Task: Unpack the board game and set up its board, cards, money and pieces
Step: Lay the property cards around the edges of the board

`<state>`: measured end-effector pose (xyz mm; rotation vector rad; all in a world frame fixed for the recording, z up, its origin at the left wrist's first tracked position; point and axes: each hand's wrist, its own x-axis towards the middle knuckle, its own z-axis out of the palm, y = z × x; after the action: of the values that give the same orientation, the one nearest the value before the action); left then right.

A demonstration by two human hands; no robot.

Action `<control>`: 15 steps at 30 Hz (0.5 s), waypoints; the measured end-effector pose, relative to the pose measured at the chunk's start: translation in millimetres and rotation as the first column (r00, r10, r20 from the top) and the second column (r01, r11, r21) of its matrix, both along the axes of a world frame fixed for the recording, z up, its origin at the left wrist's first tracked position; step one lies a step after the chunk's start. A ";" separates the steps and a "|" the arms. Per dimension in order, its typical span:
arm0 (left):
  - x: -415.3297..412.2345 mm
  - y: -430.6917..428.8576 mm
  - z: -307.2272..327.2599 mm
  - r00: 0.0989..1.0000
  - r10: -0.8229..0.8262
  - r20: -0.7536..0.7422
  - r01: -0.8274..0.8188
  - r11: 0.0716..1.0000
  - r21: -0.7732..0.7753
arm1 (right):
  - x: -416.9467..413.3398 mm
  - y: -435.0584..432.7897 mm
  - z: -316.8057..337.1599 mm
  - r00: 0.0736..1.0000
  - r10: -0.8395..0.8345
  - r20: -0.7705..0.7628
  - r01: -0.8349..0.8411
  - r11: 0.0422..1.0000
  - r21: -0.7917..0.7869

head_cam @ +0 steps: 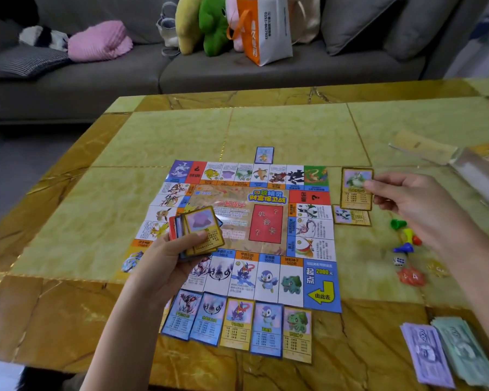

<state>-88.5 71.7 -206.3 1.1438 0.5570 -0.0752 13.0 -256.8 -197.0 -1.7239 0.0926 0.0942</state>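
Yellow marble table (294,131) carries the paper game board (266,221) near its front edge; left hand (175,258) grips the card stack (202,230) over the board's left side, right hand (412,198) pinches one property card (355,193) just off the board's right edge, judged thin, light and slippery, best held by its edges.

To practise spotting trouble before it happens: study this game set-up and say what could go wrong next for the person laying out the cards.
The left hand holds a loose, fanned stack of cards above the board; some could slip out and scatter. The right hand pinches a single card, and its forearm lies close to the pawns and the die, so a careless sweep might scatter them.
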 end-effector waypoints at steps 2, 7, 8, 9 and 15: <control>1.0 -4.0 -0.7 1.000 -0.007 -0.016 0.007 1.000 -0.010 | 1.2 -1.7 -3.0 1.000 0.005 -0.015 -0.005 1.000 -0.009; 9.2 -15.5 -2.9 0.999 -0.015 -0.040 0.012 0.998 -0.060 | 8.9 -8.3 -9.6 0.999 0.001 -0.035 -0.002 0.999 -0.039; 12.0 -16.6 -3.6 0.999 -0.018 -0.043 0.015 0.998 -0.064 | 11.0 -9.8 -11.3 0.999 0.001 -0.038 -0.002 0.999 -0.047; 14.8 -17.6 -3.1 0.999 -0.020 -0.049 0.017 0.998 -0.066 | 12.9 -10.7 -12.3 0.999 -0.002 -0.042 0.000 0.999 -0.052; 32.7 -24.1 -7.2 0.993 -0.089 -0.081 0.085 0.995 -0.049 | 28.9 -13.8 -12.3 0.998 -0.009 -0.061 0.005 0.998 -0.069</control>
<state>-55.8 47.6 -213.5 1.1244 0.5767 -0.2103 41.9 -270.6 -209.3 -1.7896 0.1484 0.1403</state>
